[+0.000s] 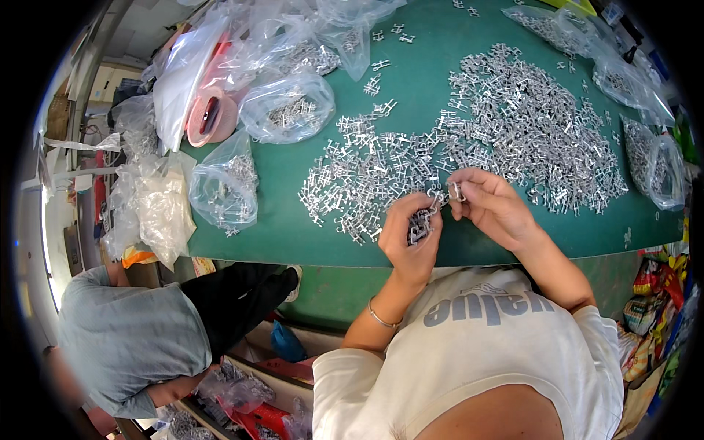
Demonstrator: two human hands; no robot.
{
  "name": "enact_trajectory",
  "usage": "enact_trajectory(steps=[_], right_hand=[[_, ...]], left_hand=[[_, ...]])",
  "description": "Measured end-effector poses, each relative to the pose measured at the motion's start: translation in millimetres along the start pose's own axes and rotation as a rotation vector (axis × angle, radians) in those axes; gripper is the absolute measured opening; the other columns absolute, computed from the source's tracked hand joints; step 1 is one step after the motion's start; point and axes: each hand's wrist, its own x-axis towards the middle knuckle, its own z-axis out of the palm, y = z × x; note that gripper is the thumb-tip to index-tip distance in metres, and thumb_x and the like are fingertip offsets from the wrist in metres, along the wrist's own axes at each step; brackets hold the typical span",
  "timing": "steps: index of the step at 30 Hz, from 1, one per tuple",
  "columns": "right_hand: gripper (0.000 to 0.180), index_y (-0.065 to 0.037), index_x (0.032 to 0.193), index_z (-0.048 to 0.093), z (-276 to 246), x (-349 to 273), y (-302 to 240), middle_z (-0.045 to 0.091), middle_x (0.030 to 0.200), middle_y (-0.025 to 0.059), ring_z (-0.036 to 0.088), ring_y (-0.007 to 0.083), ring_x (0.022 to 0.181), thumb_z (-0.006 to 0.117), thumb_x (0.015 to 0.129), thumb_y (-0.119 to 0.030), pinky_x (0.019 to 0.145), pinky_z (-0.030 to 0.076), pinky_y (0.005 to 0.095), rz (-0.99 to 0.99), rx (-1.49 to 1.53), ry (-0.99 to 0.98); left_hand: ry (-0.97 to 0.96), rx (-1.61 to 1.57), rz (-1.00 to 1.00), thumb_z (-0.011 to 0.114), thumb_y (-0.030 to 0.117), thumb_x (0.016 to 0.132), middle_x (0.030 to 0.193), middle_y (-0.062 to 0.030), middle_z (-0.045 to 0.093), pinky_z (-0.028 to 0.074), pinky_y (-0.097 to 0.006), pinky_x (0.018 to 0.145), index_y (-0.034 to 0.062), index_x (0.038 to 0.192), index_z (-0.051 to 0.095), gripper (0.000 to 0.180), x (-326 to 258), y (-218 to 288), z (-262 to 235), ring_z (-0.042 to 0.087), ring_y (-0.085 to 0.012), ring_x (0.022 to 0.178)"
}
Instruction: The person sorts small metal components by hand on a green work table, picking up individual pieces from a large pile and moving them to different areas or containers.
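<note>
Head view: both hands (451, 213) hold metal parts (419, 224) above table's near edge (308, 257).

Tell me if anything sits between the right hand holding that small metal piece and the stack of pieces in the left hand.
Nothing visible does. The right hand pinches a small metal piece just beside the bunch of metal pieces held in the left hand. Only a narrow open gap above the green table separates them.

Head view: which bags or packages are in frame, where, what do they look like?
Clear plastic bags: upper left of green table, hold silvery metal parts.
More clear bags: right table edge, same parts.
Crumpled clear bags: off the table's left edge.
Colourful printed packets: lower right, below the table.
</note>
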Motion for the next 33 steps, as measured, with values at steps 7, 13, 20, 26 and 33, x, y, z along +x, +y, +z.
enact_trajectory(steps=[7, 13, 20, 26, 33], right_hand=[[0.021, -0.003, 0.102, 0.054, -3, 1, 6, 0.056, 0.089, 0.0030, 0.053, 0.0128, 0.079, 0.048, 0.090, -0.019, 0.066, 0.042, 0.0256, 0.081, 0.045, 0.060], [0.018, -0.004, 0.099, 0.054, -27, -3, 9, 0.055, 0.090, 0.0046, 0.052, 0.0130, 0.081, 0.049, 0.090, -0.018, 0.068, 0.042, 0.0269, 0.064, 0.103, 0.131], [0.013, -0.004, 0.093, 0.054, -49, -13, -16, 0.056, 0.078, 0.0027, 0.052, 0.0131, 0.063, 0.054, 0.086, -0.015, 0.055, 0.041, 0.0258, -0.025, 0.249, 0.075], [0.012, -0.005, 0.084, 0.060, -29, 10, -12, 0.047, 0.060, 0.0050, 0.050, 0.0164, 0.053, 0.062, 0.077, -0.014, 0.047, 0.040, 0.0310, -0.639, -1.568, 0.365], [0.021, -0.004, 0.065, 0.057, -21, 20, -6, 0.057, 0.064, 0.0098, 0.057, 0.0293, 0.057, 0.066, 0.072, -0.022, 0.049, 0.043, 0.0406, -0.413, -2.075, 0.348]], left_hand=[[-0.102, -0.007, -0.005, 0.064, -0.010, 0.067, 0.084, -0.0099, 0.061, 0.046, -0.025, 0.067, -0.0022, 0.091, 0.058, 0.026, -3, 0, 5, 0.058, -0.0142, 0.074], [-0.199, -0.078, -0.139, 0.063, -0.009, 0.067, 0.087, -0.0063, 0.062, 0.045, -0.023, 0.066, 0.0002, 0.098, 0.060, 0.032, 1, 6, 2, 0.056, -0.0115, 0.070], [-0.137, -0.631, -0.885, 0.056, 0.002, 0.082, 0.090, -0.0094, 0.060, 0.044, -0.022, 0.050, -0.0007, 0.104, 0.055, 0.023, -4, -13, -12, 0.053, -0.0132, 0.074], [-0.025, -1.316, -1.222, 0.050, 0.024, 0.089, 0.085, -0.0105, 0.053, 0.054, -0.027, 0.057, 0.0016, 0.091, 0.055, 0.023, -17, -33, -19, 0.055, -0.0229, 0.085], [-0.127, -1.426, -1.183, 0.045, 0.034, 0.090, 0.086, -0.0106, 0.052, 0.054, -0.029, 0.058, 0.0030, 0.089, 0.055, 0.033, -27, -42, -27, 0.054, -0.0259, 0.085]])
